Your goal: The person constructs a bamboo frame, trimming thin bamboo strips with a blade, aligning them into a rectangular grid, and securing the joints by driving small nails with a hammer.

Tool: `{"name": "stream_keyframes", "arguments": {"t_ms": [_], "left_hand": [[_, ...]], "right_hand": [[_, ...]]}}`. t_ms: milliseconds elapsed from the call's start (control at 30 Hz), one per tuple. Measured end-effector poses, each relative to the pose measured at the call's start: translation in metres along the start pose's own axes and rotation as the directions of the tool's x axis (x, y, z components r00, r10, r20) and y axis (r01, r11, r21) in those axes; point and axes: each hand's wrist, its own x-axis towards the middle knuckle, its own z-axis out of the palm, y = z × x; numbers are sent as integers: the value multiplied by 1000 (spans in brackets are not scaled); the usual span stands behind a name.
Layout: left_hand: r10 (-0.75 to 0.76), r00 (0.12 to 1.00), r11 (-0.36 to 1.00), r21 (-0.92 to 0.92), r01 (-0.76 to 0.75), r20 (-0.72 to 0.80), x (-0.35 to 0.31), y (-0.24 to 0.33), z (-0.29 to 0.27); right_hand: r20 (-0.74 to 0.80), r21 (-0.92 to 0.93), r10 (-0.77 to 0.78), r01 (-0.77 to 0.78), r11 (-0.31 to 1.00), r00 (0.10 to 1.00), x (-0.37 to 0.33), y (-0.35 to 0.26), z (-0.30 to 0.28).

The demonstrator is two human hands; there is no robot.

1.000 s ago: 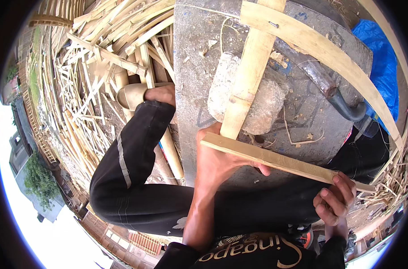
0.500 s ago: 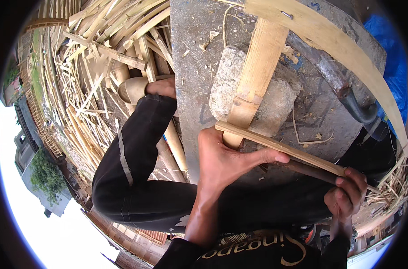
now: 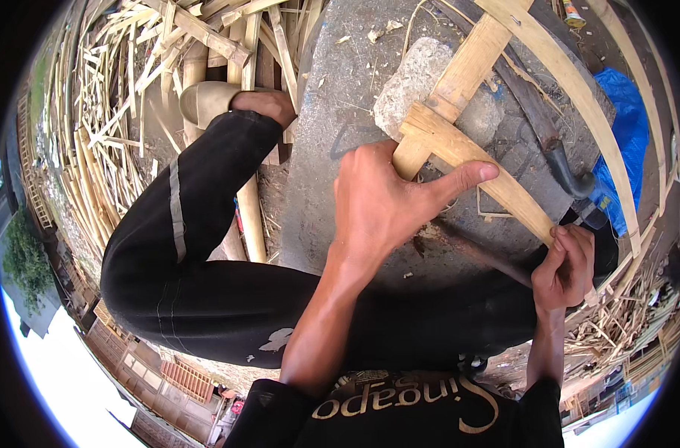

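Left hand (image 3: 373,198): fingers curled round the lower end of a broad bamboo bar (image 3: 470,63), tips hidden; thumb stretched out over a short bamboo slat (image 3: 452,142). Hand sits on the near side of the landmark, a pale stone block (image 3: 407,86).

Right hand (image 3: 564,261): thumb and fingers pinched together on the slat's far end, near and right of the block.

Slat: slants across the bar at the block's near edge, down to the right. Bar: lies over the block, extending beyond its far side, where a curved bamboo strip (image 3: 571,75) crosses it and bows away right.

Right of block: dark tool with hooked handle (image 3: 575,179); further right, blue sheet (image 3: 620,142). Near side: dark rod (image 3: 489,254), passing beneath the slat. Under block: grey slab (image 3: 340,89). Well left: tan shoe (image 3: 209,104), with split bamboo pieces (image 3: 131,97) beyond it.
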Motion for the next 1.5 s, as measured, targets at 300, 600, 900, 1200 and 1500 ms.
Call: {"name": "stream_keyframes", "arguments": {"t_ms": [300, 600, 900, 1200, 1500], "left_hand": [[4, 999, 1000, -9, -3, 41, -5, 14, -4], [-53, 998, 997, 50, 52, 23, -3, 7, -9], [-78, 997, 990, 118, 78, -10, -3, 12, -13], [-44, 997, 994, 95, 50, -58, -6, 12, -14], [-1, 996, 993, 113, 11, -91, -4, 8, -10]], "right_hand": [[-114, -122, 62, -76, 990, 992, 27, -21, -4], [29, 344, 193, -191, 919, 981, 105, -78, 35], [123, 427, 188, -223, 877, 975, 121, -72, 83], [37, 387, 94, -101, 917, 995, 119, -75, 91], [-48, 284, -75, 85, 955, 996, 116, -71, 97]]}}
